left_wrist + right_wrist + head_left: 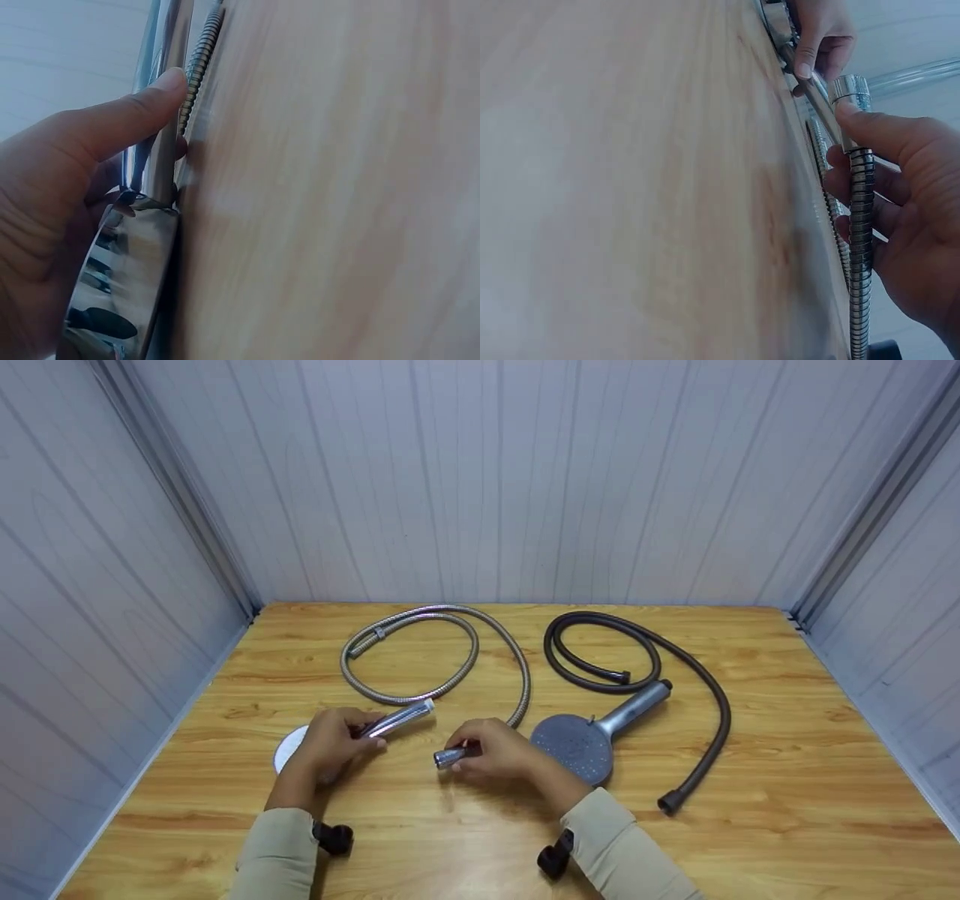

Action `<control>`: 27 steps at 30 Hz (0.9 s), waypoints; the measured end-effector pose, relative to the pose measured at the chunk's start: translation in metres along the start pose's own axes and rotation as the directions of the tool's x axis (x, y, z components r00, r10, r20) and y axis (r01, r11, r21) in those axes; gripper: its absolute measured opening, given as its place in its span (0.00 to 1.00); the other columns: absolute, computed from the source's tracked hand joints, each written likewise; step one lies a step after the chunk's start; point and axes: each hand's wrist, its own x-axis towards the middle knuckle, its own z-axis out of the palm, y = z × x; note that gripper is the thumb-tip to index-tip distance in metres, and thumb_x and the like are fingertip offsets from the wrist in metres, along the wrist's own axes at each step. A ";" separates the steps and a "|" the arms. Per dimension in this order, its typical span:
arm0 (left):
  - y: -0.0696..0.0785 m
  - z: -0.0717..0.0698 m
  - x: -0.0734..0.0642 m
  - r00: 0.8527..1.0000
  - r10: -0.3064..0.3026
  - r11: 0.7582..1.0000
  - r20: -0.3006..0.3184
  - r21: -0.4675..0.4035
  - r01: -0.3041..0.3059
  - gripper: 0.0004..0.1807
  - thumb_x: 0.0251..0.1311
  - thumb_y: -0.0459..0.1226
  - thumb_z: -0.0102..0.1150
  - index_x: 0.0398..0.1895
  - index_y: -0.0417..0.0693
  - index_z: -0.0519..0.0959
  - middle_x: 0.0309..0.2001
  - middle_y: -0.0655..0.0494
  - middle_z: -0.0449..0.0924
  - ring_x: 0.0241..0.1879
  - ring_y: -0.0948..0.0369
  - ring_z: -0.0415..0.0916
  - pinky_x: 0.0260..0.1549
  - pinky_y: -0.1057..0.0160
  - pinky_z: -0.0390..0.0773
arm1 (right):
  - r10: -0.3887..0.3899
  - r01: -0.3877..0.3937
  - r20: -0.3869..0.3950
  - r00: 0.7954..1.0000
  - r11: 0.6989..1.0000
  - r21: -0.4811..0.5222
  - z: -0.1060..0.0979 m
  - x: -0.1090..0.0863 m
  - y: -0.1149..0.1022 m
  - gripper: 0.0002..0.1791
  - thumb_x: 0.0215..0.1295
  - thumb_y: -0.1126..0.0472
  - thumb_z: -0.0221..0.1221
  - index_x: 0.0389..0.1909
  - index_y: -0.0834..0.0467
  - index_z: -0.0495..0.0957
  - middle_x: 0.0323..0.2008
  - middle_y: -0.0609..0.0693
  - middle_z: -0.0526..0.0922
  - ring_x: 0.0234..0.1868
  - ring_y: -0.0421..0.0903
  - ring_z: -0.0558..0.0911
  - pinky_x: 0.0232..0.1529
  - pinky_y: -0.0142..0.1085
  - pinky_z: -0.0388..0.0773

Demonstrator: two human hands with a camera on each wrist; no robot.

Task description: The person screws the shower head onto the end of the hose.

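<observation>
My left hand [334, 742] grips the handle of a chrome shower head [401, 718], thumb across it in the left wrist view. Its round white face [288, 748] sits at the hand's left, partly covered by the hand. The handle's white threaded end points right, toward my other hand. My right hand [491, 748] pinches the chrome end fitting [450, 757] of a silver metal shower hose [523, 675], thumb on the fitting in the right wrist view. A gap separates the fitting from the handle end. From the fitting the ribbed hose runs back and loops on the table.
A grey shower head [574, 746] lies right of my right hand, its handle pointing back right. Behind it a dark hose [720, 697] is coiled, one end reaching toward the front right. Pale panel walls [465, 480] enclose the wooden table [810, 780] at back and sides.
</observation>
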 end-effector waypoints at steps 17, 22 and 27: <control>0.004 0.003 -0.007 0.999 -0.037 0.989 0.037 -0.143 0.042 0.23 0.54 0.37 0.72 0.55 0.51 0.82 0.37 0.55 0.82 0.33 0.58 0.71 0.30 0.63 0.71 | 0.018 -0.012 -0.038 0.999 0.989 0.148 -0.016 -0.001 -0.003 0.11 0.62 0.64 0.66 0.46 0.58 0.85 0.40 0.46 0.85 0.39 0.40 0.79 0.42 0.36 0.76; 0.004 0.003 -0.011 0.998 0.009 0.987 0.057 -0.160 0.000 0.23 0.54 0.36 0.71 0.55 0.47 0.82 0.43 0.51 0.85 0.33 0.59 0.72 0.32 0.65 0.72 | 0.003 0.006 -0.058 0.998 0.989 0.149 -0.023 -0.002 -0.005 0.12 0.61 0.62 0.67 0.45 0.59 0.85 0.39 0.47 0.85 0.38 0.40 0.79 0.41 0.37 0.76; 0.009 0.001 -0.014 0.997 0.035 0.987 0.074 -0.161 -0.023 0.24 0.54 0.36 0.71 0.56 0.44 0.81 0.40 0.51 0.85 0.31 0.59 0.71 0.29 0.65 0.71 | -0.012 0.020 -0.059 0.998 0.991 0.135 -0.027 -0.004 -0.004 0.12 0.61 0.61 0.67 0.46 0.58 0.85 0.39 0.46 0.85 0.36 0.38 0.76 0.38 0.33 0.74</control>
